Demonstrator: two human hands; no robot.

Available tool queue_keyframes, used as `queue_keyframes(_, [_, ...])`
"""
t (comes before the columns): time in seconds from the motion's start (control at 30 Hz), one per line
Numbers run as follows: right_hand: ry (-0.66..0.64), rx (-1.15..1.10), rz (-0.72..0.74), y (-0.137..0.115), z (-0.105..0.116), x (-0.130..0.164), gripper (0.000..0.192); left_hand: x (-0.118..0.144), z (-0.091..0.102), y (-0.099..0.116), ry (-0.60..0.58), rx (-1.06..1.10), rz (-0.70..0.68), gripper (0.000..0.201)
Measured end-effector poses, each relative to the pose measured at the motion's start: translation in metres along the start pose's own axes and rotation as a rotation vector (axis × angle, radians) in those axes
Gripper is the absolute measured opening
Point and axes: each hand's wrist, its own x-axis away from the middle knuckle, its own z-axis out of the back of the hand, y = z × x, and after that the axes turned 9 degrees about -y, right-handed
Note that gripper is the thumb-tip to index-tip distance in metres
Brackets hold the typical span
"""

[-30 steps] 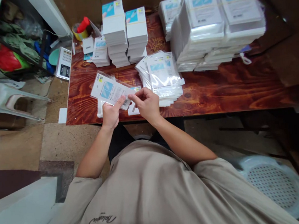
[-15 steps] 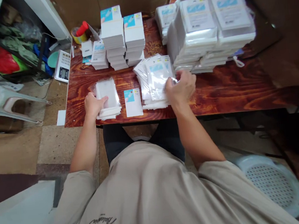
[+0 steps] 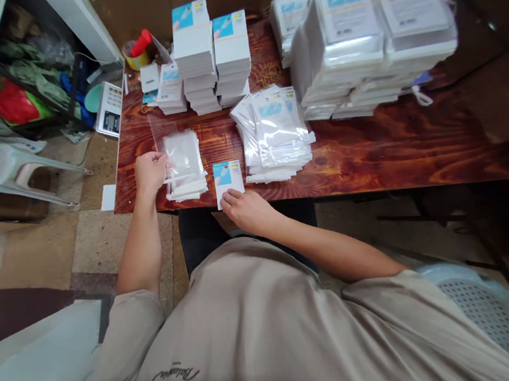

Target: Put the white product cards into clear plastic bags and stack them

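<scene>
My left hand (image 3: 150, 171) pinches a clear plastic sleeve (image 3: 166, 140) and lifts it off a small pile of empty sleeves (image 3: 184, 173) near the table's front left. My right hand (image 3: 247, 206) rests at the front edge with its fingertips on the near end of a white card with a blue picture (image 3: 228, 180), which lies flat on the red-brown wooden table (image 3: 368, 148). Just right of the card lies a fanned pile of bagged cards (image 3: 275, 130).
Two tall stacks of white cards (image 3: 212, 58) and a lower one (image 3: 170, 89) stand at the back. Big stacks of bagged packs (image 3: 369, 33) fill the back right. A scale (image 3: 108, 109) and tape roll (image 3: 136, 52) sit at the left corner. Plastic stools (image 3: 16, 173) stand on the floor.
The bagged card held in both hands a second ago is gone from them. My right hand went to the fanned pile, then came back to the loose card. My left hand took a sleeve.
</scene>
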Motion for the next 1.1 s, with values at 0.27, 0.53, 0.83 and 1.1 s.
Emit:
queue_keyframes(0.27, [1.037,-0.991,-0.447,0.016,0.018,0.018,0.031,0.030,-0.021,0.027,0.047,0.663,-0.017,0.029])
queue_keyframes(0.53, [0.985,-1.418,-0.541,0.024,-0.002,-0.011,0.042,0.063,-0.051,0.049,0.033,0.901,-0.069,0.044])
queue_keyframes(0.83, [1.091,-1.464,-0.543,0.028,0.001,-0.016,0.050,0.079,-0.064,0.057,0.072,1.026,-0.124,0.039])
queue_keyframes(1.1, [0.783,-1.607,-0.375,0.046,0.006,0.016,0.042,0.080,-0.053,0.063,0.024,1.071,-0.178,0.039])
